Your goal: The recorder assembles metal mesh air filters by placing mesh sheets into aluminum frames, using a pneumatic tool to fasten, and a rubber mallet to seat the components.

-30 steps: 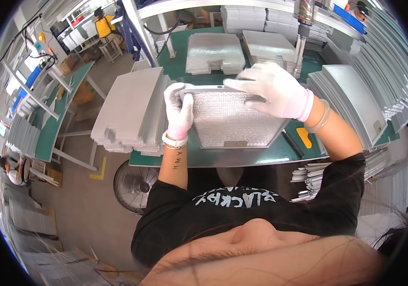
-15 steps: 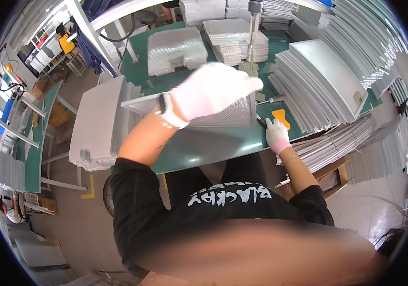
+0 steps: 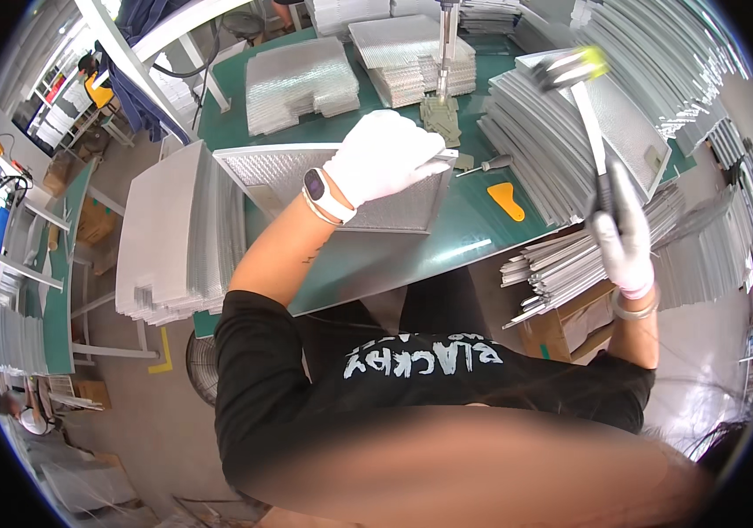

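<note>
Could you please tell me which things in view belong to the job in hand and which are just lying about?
In use:
- mesh panel, its upper edge in the left hand
- hammer, raised in the right hand

Apparently just lying about:
- yellow scraper, on the table
- screwdriver, also there
- fan, on the floor

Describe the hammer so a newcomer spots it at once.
Start at the green worktable and go to the stack of grey panels at its right side. In front of that stack, the gloved right hand grips the hammer by its dark handle. Unlike the screwdriver lying on the table, it has a bright yellow end on its blurred head.
</note>
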The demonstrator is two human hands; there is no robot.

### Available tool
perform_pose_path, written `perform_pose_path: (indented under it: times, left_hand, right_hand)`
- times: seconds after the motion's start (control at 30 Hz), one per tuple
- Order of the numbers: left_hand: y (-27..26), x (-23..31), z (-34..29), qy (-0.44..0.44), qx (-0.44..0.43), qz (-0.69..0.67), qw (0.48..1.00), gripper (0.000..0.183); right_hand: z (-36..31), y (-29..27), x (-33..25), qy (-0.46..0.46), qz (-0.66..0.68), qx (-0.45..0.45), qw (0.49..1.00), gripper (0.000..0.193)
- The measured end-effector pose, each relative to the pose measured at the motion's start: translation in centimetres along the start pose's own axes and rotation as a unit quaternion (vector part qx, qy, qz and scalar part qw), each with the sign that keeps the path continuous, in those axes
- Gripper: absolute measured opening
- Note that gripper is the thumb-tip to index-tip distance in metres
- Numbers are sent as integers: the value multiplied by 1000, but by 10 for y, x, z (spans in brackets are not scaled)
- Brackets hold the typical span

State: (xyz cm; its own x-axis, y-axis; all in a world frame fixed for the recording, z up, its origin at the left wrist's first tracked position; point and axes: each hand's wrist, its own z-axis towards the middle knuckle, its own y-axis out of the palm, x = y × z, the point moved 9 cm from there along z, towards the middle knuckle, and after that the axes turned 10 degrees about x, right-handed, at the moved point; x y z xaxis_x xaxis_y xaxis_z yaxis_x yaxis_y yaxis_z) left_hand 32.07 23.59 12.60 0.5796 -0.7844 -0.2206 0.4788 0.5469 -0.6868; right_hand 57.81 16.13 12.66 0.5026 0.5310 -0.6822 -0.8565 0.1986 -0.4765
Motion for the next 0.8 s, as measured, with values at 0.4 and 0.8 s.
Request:
perform_pose_path:
  times: [0.4,0.8]
  left_hand:
    - [10,-12,-1,-6,10,14,1000,31]
    - [10,-9,1,4,14,49,999,32]
  right_hand:
    - [19,18,-52,-177,-186,30,966,54]
    - [-26,106,88,-18,-212,-163,963,58]
